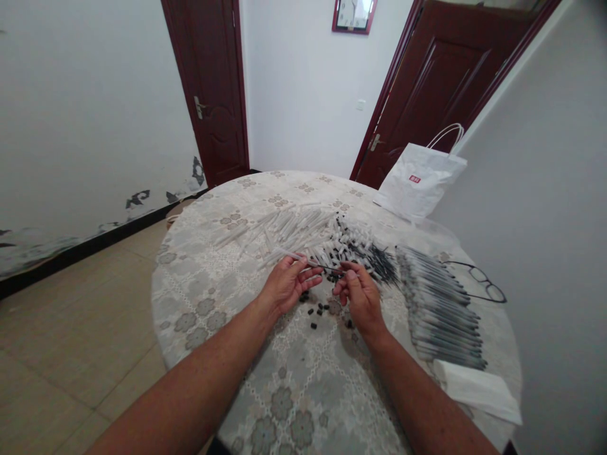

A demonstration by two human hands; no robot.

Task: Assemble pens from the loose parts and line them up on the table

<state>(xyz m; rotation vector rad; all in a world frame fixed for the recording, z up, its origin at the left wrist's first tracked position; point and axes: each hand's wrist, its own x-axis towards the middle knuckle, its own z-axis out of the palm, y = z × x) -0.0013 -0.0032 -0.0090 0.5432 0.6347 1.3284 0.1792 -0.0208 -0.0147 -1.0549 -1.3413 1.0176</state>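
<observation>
My left hand [286, 285] pinches a slim whitish pen barrel [290, 254] between thumb and forefinger, with the other fingers loosely curled. A thin dark pen refill [328, 268] spans the gap between my hands, its right end pinched by my right hand [359, 296]. The refill's left end meets the barrel; how far inside it sits I cannot make out. Behind my left hand lies a heap of translucent barrels [291, 226]. Past my right hand is a pile of dark refills [385, 265] with whitish parts. Small black plugs [313, 326] lie scattered below and between my hands.
Rows of grey pens [443, 306] lie on the right, beside eyeglasses [490, 289] and a folded white cloth or paper [478, 388]. A white paper bag [422, 180] stands at the back right. A patterned cloth covers the round table [213, 344].
</observation>
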